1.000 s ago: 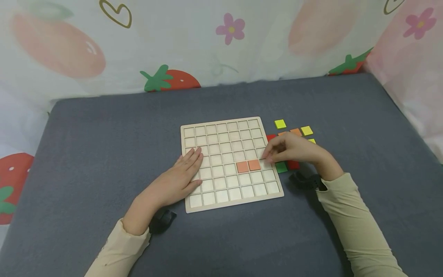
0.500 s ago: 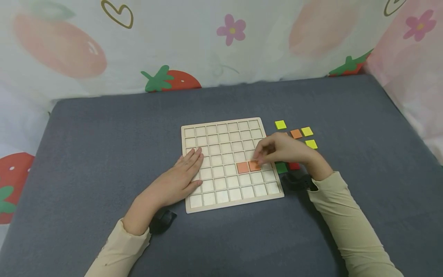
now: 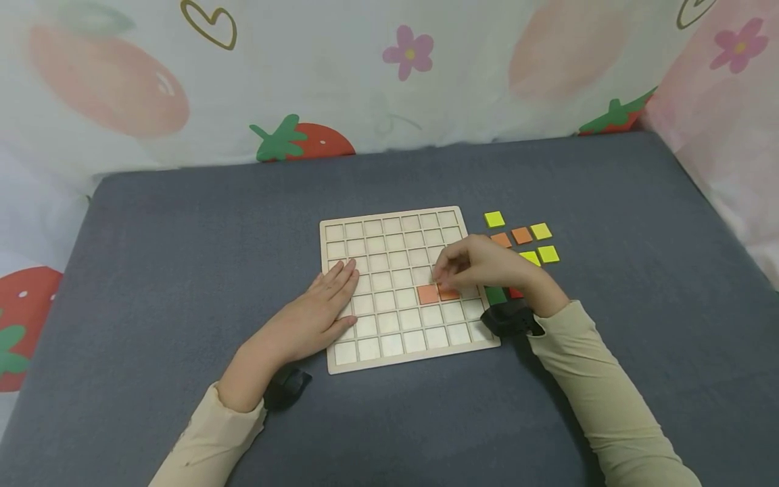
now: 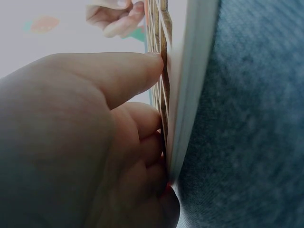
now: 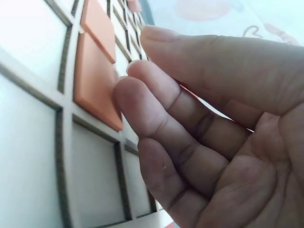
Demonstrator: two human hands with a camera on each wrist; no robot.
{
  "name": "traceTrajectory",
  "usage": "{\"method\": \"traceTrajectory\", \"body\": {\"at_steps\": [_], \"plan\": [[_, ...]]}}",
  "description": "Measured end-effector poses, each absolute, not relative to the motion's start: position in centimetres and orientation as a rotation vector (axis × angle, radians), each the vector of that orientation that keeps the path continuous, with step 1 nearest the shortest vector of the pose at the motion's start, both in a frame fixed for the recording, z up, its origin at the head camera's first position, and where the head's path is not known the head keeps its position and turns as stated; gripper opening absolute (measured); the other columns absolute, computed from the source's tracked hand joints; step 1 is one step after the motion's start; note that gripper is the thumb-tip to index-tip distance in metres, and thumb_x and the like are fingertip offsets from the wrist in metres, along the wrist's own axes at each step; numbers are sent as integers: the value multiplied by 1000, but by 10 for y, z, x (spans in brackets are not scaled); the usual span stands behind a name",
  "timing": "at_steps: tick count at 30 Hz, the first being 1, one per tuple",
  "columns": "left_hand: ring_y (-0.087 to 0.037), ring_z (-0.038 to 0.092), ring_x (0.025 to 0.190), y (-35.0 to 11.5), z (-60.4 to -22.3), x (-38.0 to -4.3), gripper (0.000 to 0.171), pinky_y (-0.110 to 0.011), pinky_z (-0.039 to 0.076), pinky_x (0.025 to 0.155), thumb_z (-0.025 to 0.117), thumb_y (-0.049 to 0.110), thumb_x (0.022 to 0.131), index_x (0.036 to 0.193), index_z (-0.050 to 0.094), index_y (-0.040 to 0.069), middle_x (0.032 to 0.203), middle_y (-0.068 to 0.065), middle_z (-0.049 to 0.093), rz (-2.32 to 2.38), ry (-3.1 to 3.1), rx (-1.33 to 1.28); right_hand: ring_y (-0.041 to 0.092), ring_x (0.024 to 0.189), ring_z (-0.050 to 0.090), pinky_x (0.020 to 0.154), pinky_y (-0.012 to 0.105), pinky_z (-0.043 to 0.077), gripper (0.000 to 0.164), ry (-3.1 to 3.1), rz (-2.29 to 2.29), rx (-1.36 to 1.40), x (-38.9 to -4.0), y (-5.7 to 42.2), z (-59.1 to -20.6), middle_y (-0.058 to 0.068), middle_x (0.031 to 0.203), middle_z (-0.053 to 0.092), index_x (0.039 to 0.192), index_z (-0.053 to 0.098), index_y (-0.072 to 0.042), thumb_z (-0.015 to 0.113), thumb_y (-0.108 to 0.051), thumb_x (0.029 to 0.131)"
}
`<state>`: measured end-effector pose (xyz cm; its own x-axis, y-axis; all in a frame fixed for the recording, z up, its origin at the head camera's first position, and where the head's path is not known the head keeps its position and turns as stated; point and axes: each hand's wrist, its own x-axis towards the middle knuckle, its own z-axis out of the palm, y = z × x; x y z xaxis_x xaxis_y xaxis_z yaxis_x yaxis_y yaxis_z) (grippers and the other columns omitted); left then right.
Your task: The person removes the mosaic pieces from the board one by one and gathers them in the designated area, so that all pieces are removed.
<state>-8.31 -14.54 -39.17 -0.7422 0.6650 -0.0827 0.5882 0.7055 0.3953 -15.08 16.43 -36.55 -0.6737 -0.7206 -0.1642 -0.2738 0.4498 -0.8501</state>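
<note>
A pale wooden grid board lies on the dark grey cloth in the head view. Two orange square tiles sit side by side in its cells: a left tile and a right tile partly covered by fingers. My right hand is over the right tile. In the right wrist view the fingertips are at that tile's edge, with the thumb apart and nothing between thumb and fingers. My left hand rests with straight fingers on the board's left side.
Right of the board lie loose tiles: several yellow ones, such as a yellow tile, an orange tile, a green tile and a red tile, partly behind the right hand. A patterned curtain hangs behind the table.
My right hand has moved left, from the board's right edge to over the right orange tile, uncovering more yellow and orange tiles. The left hand has stayed in place.
</note>
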Motion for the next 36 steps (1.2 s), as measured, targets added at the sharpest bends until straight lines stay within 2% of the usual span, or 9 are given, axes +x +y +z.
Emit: {"method": "traceTrajectory", "body": {"at_steps": [8, 23, 36], "plan": [[-31, 5, 143, -144, -390, -84, 65, -45, 12, 114, 49, 25, 99, 147, 18, -7, 155, -19, 9, 511, 2692, 1009, 18, 77, 62, 72, 30, 52, 10, 2227, -1168, -850, -150, 162, -368, 3, 86, 67, 94, 70, -3, 70, -2, 83], [-31, 5, 143, -145, -389, -85, 64, -46, 12, 114, 49, 25, 98, 146, 20, -7, 155, -19, 9, 508, 2699, 1005, 18, 76, 56, 67, 28, 49, 14, 2255, -1120, -883, -150, 155, -375, 1, 81, 61, 92, 72, -8, 75, -4, 79], [-30, 4, 143, -143, -390, -83, 64, -46, 11, 114, 48, 26, 99, 147, 20, -6, 156, -18, 8, 506, 2688, 982, 18, 77, 53, 67, 26, 47, 17, 2241, -1122, -895, -148, 154, -376, 4, 84, 59, 92, 71, -4, 77, -2, 76]]}}
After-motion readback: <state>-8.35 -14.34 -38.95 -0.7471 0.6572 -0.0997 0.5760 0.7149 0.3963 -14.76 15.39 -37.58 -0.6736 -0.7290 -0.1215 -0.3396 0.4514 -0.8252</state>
